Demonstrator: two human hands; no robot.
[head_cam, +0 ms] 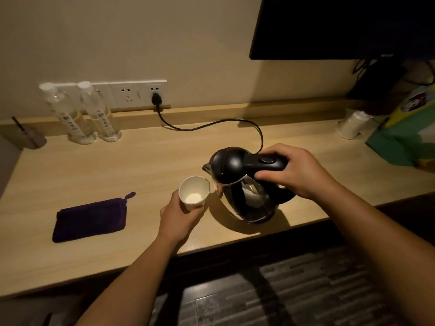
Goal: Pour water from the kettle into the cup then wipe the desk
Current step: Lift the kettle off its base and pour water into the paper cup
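A steel kettle (244, 196) with a black lid and handle stands near the front of the wooden desk (117, 175). My right hand (296, 172) is closed around its handle. The kettle's spout points left toward a white paper cup (194, 192), which my left hand (179, 217) holds from below, tilted a little toward me, right beside the kettle. The cup's inside looks pale; whether water is in it I cannot tell. A folded dark purple cloth (90, 218) lies flat on the desk to the left of the cup.
Two clear water bottles (84, 114) stand at the back left by a wall socket strip (131, 94). The kettle's black cord (211, 124) runs from a plug there. A dark screen hangs top right, with a paper roll (352, 124) and a colourful bag (409, 128) below it.
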